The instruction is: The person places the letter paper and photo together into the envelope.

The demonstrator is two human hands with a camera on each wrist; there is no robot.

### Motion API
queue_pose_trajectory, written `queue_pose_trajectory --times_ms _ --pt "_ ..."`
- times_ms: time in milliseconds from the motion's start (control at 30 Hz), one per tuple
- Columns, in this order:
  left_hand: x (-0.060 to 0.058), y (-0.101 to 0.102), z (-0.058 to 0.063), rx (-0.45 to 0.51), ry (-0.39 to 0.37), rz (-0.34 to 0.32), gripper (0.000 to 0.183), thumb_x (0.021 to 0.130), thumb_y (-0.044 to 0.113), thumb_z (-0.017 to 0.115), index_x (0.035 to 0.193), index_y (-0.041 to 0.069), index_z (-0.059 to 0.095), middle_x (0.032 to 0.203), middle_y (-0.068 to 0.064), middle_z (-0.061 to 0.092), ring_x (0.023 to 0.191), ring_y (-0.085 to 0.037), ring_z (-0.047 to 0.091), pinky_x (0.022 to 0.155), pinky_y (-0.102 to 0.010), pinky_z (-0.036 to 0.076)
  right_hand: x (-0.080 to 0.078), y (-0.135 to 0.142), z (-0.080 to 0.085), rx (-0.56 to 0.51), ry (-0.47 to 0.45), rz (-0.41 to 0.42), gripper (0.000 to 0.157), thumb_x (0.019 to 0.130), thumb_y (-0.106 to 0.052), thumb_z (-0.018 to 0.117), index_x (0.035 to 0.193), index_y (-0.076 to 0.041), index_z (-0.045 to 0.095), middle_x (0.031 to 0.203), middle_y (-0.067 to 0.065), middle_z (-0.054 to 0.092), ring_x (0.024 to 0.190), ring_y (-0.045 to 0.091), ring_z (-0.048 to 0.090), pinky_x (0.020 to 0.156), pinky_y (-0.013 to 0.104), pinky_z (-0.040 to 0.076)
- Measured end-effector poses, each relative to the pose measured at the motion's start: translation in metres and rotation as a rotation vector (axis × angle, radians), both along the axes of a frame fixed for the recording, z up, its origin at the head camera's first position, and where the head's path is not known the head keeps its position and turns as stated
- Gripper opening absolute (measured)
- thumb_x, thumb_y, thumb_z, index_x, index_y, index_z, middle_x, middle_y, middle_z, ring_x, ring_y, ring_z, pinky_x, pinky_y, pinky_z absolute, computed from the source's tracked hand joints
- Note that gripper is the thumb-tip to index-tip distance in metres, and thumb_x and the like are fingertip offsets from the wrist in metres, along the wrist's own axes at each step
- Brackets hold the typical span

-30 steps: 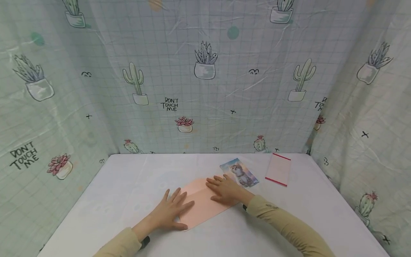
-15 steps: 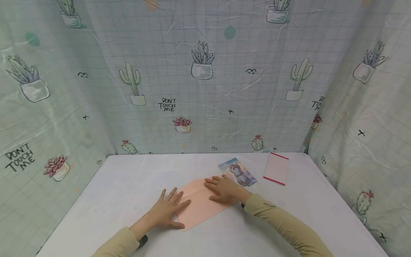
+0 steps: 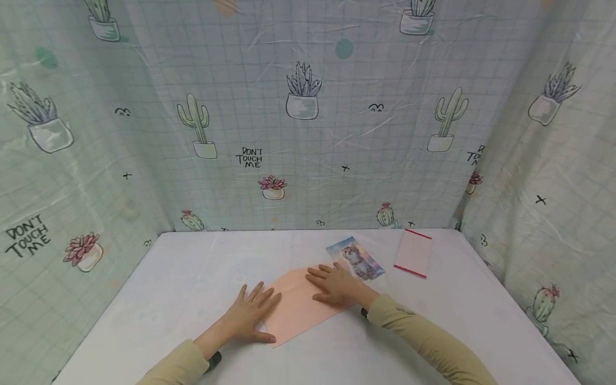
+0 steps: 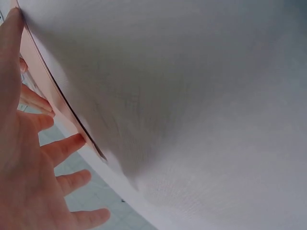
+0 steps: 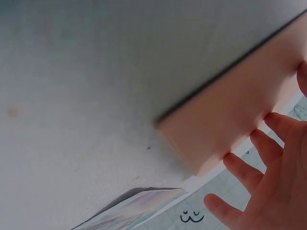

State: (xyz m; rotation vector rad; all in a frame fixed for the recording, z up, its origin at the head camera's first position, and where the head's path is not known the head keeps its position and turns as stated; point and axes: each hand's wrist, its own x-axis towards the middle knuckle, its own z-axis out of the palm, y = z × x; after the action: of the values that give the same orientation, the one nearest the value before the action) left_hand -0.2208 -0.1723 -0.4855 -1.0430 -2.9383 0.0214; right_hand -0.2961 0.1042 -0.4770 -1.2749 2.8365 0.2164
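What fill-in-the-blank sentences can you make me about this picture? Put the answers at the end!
1. Of the left hand and right hand, the ____ one is nearer the kitten card.
2. The number of hands at the peach envelope is ____.
3. The strips on the pale sheet are ____.
4. The cactus backdrop says "DON'T ____ ME".

Missing words: right; two; red; TOUCH.

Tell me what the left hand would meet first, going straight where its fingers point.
The pink envelope: the left hand rests at its edge, index finger extended over it. Beyond, the cat picture may lie near that line, though depth is hard to judge.
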Motion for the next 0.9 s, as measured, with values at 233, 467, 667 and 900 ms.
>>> queue_pose_trajectory --times_ms 233,467,667,900 --pt "0.002 0.001 0.002 -0.004 0.009 -0.005 0.096 0.070 0.072 0.049 0.135 0.003 0.035 0.141 -0.013 0.035 0.131 -0.042 0.026 0.097 -0.067 0.022 0.002 0.003 -0.001 -0.032 -0.024 -0.021 0.055 0.092 -0.047 0.037 0.140 -0.019 0.031 0.146 0.002 0.029 0.133 0.026 0.029 0.104 0.054 0.023" --pt "0.002 0.000 0.002 0.005 0.036 -0.011 0.093 0.069 0.072 0.050 0.132 0.003 0.041 0.141 -0.014 0.036 0.131 -0.042 0.025 0.096 -0.067 0.023 0.006 0.011 0.002 -0.004 0.005 -0.021 0.051 0.093 -0.043 0.038 0.138 -0.020 0.034 0.146 0.005 0.029 0.134 0.025 0.029 0.105 0.052 0.023" --pt "0.003 -0.001 0.002 -0.010 0.075 -0.008 0.093 0.068 0.072 0.050 0.131 0.004 0.043 0.141 -0.014 0.035 0.133 -0.039 0.024 0.097 -0.066 0.023 0.010 0.022 0.007 -0.083 0.017 0.001 0.050 0.091 -0.037 0.044 0.136 -0.015 0.038 0.144 0.010 0.032 0.131 0.028 0.032 0.102 0.055 0.027" --pt "0.003 -0.002 0.000 -0.024 0.079 -0.001 0.093 0.068 0.074 0.048 0.132 0.006 0.042 0.142 -0.013 0.035 0.133 -0.037 0.024 0.098 -0.064 0.022 0.011 0.036 0.003 -0.158 0.088 0.027 0.049 0.090 -0.035 0.048 0.133 -0.013 0.042 0.141 0.013 0.037 0.127 0.030 0.038 0.096 0.056 0.034"
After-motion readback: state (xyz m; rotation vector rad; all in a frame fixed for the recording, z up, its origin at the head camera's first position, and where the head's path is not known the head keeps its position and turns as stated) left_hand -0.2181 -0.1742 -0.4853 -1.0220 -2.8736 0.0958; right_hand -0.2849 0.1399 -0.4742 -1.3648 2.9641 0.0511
